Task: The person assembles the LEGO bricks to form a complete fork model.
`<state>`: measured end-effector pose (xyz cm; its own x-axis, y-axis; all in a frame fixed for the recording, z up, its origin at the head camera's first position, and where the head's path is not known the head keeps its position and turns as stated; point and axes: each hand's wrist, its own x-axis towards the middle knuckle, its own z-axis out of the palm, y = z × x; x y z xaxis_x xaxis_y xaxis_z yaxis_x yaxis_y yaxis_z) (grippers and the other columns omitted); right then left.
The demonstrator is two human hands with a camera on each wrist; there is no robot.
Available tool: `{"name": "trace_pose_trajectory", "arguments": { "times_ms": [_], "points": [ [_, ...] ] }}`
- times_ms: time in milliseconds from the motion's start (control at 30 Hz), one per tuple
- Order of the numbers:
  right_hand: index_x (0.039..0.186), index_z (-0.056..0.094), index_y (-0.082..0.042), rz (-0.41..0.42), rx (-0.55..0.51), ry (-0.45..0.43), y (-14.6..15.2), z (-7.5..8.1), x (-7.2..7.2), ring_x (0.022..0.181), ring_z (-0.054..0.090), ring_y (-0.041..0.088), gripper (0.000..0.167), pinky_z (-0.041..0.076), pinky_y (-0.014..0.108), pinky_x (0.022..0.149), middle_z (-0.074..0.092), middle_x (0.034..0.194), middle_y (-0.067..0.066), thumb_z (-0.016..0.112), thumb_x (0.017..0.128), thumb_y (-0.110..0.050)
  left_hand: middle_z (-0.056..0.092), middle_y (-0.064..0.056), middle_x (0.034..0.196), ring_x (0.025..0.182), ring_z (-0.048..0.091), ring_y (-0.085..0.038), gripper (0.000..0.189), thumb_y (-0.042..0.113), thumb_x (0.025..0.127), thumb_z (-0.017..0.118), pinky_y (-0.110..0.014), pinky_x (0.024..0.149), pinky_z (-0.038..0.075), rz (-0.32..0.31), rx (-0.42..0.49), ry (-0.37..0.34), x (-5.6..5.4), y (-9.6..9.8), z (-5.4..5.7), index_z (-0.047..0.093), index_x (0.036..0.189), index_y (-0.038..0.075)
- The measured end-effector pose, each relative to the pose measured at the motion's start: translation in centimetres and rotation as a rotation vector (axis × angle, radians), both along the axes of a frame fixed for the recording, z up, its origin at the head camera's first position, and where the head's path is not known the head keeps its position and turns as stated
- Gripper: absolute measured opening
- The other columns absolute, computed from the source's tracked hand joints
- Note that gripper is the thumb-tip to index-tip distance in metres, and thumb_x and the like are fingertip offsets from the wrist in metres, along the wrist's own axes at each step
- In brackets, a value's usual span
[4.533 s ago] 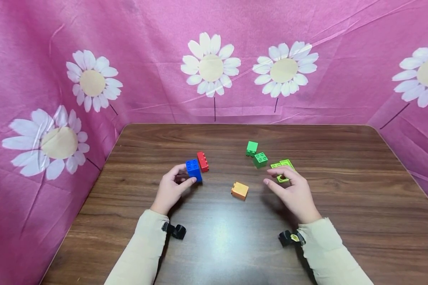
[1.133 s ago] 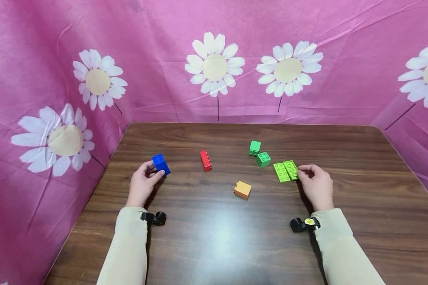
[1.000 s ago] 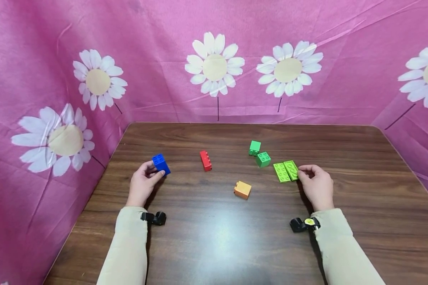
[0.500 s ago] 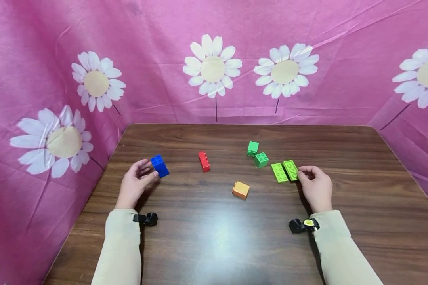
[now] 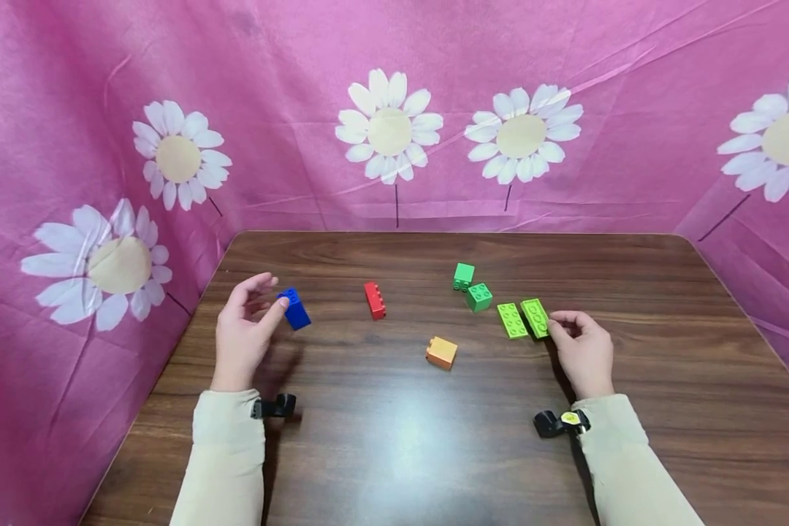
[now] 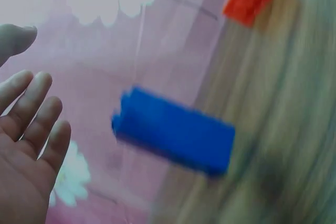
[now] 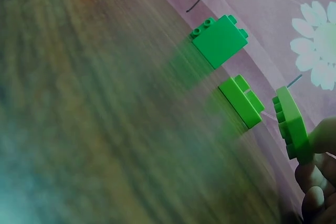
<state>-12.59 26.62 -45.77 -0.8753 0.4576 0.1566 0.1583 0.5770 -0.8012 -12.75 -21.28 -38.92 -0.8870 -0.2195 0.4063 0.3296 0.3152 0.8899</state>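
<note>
A tall blue toy brick (image 5: pixel 296 312) stands at the left of the table, studs up. Beside it my left hand (image 5: pixel 242 332) is raised with fingers spread, its thumb overlapping the brick in the head view. The left wrist view shows a gap between those fingers and the blue brick (image 6: pixel 176 134). On the right, my right hand (image 5: pixel 585 356) pinches a flat lime green brick (image 5: pixel 533 316) by its right side. Seen from the right wrist, this lime brick (image 7: pixel 292 124) is tilted on edge. A second flat lime brick (image 5: pixel 511 321) lies just to its left.
A red brick (image 5: pixel 375 301) lies on its side at centre left. An orange brick (image 5: pixel 442 353) lies nearer me. Two green bricks (image 5: pixel 479 297) sit close together behind the lime ones. The wooden table (image 5: pixel 408 453) ends at a pink flowered cloth (image 5: pixel 283 146).
Earlier, my left hand carried the blue brick leftward from the red one; it has since let go and opened. My right hand has drawn one lime brick slightly away from the other.
</note>
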Motion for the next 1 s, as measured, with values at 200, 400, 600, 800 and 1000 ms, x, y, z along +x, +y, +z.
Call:
{"name": "trace_pose_trajectory", "arguments": {
  "times_ms": [200, 400, 600, 800, 1000],
  "points": [
    [0.104, 0.074, -0.004, 0.003, -0.011, 0.029, 0.0, -0.1, 0.0, 0.072, 0.053, 0.004, 0.017, 0.041, 0.016, 0.063, 0.067, 0.085, 0.000, 0.069, 0.093, -0.015, 0.068, -0.018, 0.117, 0.103, 0.061, -0.009, 0.040, -0.005, 0.085, 0.075, -0.022, 0.086, 0.049, -0.121, -0.078, 0.043, 0.3, 3.7, 1.0, 0.063, 0.124, -0.003],
    [0.104, 0.074, -0.003, -0.007, -0.028, 0.051, 0.0, -0.4, -0.1, 0.070, 0.052, 0.001, 0.016, 0.040, 0.015, 0.063, 0.064, 0.081, -0.010, 0.068, 0.092, -0.012, 0.069, -0.019, 0.117, 0.103, 0.063, -0.018, 0.038, -0.003, 0.086, 0.076, -0.044, 0.089, 0.053, -0.207, -0.148, 0.046, 0.8, 7.1, 1.4, 0.064, 0.122, -0.004],
    [0.104, 0.074, -0.003, -0.017, -0.037, 0.056, 0.0, -0.3, 0.0, 0.070, 0.052, 0.002, 0.016, 0.040, 0.016, 0.064, 0.063, 0.081, -0.010, 0.068, 0.092, -0.013, 0.069, -0.010, 0.118, 0.103, 0.064, -0.029, 0.034, 0.008, 0.088, 0.078, -0.050, 0.089, 0.053, -0.307, -0.153, 0.030, 0.3, 9.8, -0.5, 0.067, 0.120, 0.003],
    [0.105, 0.071, 0.000, -0.048, -0.136, 0.111, 0.0, -0.2, 0.0, 0.067, 0.055, -0.004, 0.016, 0.044, 0.011, 0.061, 0.063, 0.081, -0.014, 0.067, 0.093, -0.011, 0.068, -0.006, 0.118, 0.106, 0.063, -0.027, 0.033, 0.011, 0.089, 0.076, -0.046, 0.091, 0.052, -0.382, -0.218, 0.016, 0.6, 12.5, -1.3, 0.067, 0.120, 0.004],
    [0.110, 0.067, 0.005, -0.057, -0.270, 0.147, 0.2, -0.1, -0.1, 0.057, 0.058, -0.004, 0.020, 0.050, 0.013, 0.054, 0.060, 0.082, -0.011, 0.060, 0.096, -0.007, 0.069, -0.005, 0.115, 0.106, 0.063, -0.025, 0.031, 0.010, 0.090, 0.075, -0.047, 0.090, 0.053, -0.447, -0.212, 0.001, 0.7, 14.8, -2.0, 0.067, 0.120, 0.005]
  ]
}}
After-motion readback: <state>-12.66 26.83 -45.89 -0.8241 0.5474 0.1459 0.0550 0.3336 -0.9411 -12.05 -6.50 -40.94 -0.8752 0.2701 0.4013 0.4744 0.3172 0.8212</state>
